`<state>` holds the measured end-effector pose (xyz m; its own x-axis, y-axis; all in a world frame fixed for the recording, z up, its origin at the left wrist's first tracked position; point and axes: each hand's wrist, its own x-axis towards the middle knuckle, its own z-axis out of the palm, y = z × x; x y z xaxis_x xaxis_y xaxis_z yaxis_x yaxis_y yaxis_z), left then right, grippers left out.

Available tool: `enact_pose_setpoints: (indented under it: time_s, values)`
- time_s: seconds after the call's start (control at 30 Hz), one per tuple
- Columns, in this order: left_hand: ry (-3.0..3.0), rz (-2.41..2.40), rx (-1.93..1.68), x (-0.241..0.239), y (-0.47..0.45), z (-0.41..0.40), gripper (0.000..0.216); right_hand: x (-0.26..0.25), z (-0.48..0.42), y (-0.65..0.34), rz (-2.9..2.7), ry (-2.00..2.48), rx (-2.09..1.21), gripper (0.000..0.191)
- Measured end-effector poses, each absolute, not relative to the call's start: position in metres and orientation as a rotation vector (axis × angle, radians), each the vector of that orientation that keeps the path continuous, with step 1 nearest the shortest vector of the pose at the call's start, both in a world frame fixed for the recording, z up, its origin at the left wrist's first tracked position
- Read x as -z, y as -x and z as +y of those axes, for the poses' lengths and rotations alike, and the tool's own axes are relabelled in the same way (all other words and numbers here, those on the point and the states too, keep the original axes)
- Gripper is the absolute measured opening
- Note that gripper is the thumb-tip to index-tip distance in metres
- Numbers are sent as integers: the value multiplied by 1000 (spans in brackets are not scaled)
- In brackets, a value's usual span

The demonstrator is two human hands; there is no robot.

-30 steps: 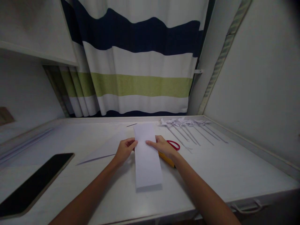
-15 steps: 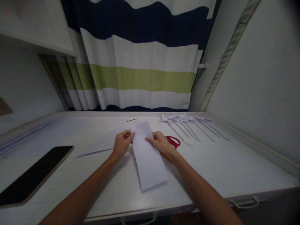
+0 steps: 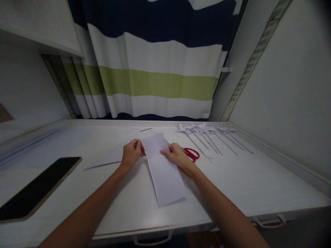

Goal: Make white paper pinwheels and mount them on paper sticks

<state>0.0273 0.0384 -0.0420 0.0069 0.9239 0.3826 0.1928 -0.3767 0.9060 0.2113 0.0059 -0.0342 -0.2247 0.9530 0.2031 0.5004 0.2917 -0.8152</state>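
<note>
White paper strip [image 3: 167, 175] in the right hand [image 3: 177, 155]

The strip's long axis runs away from the person, with its far end leaning to the left. The right hand is the nearer one: it holds the right edge, thumb on top, other fingers partly hidden. The left hand [image 3: 132, 153] is just beside the far left edge, its fingers curled; whether they pinch the paper, I cannot tell. From the fingers, most of the strip extends toward the person.
</note>
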Motion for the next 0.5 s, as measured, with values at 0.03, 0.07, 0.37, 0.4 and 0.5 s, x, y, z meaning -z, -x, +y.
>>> enact_pose_setpoints:
  time_s: [0.03, 0.07, 0.37, 0.4, 0.5]
  values:
    - [-1632, 1162, -1426, 42, -26, 40, 19, 34, 6, -211, -1853, 1312, -788, 24]
    - [-1628, 1155, -1427, 42, -25, 41, 19, 34, 6, -212, -1857, 1320, -772, 24]
    - [-1672, 1154, -1397, 40, -31, 35, 21, 32, 5, -210, -1915, 1344, -662, 25]
    - [-1675, 1161, -1394, 40, -31, 35, 19, 32, 5, -210, -1922, 1345, -654, 25]
    - [-1673, 1163, -1377, 41, -30, 37, 14, 30, 3, -209, -1932, 1352, -619, 25]
